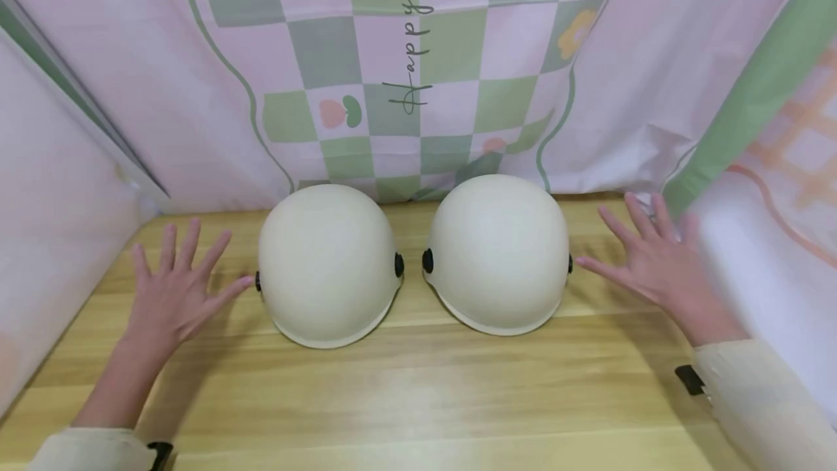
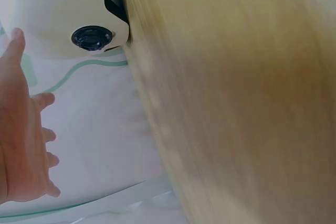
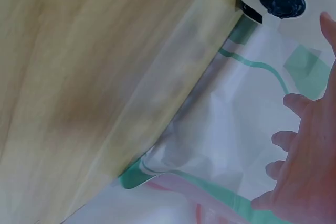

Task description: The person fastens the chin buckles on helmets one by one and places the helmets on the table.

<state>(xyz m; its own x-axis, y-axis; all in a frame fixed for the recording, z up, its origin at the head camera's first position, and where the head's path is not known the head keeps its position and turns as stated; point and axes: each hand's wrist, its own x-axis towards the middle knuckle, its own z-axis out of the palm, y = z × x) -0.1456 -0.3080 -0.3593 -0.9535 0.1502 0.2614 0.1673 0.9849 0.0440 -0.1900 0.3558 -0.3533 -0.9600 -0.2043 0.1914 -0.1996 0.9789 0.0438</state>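
Two cream helmets stand side by side on the wooden table, domes up, a narrow gap between them. The left helmet [image 1: 327,267] has a black round fitting [image 2: 92,38] on its side. A matching black fitting [image 3: 282,0] sits on the right helmet [image 1: 500,256]. My left hand [image 1: 173,296] is spread beside the left helmet, its thumb tip close to the side fitting; whether they touch I cannot tell. To the right of the other helmet, my right hand [image 1: 660,260] is also spread, thumb toward that helmet's fitting. Neither hand holds anything.
Behind the helmets hangs a checkered pink and green cloth [image 1: 451,42] with lettering, at the table's back edge. Cloth walls [image 1: 59,187] also border the left and right sides. The wooden tabletop [image 1: 405,398] extends in front of the helmets.
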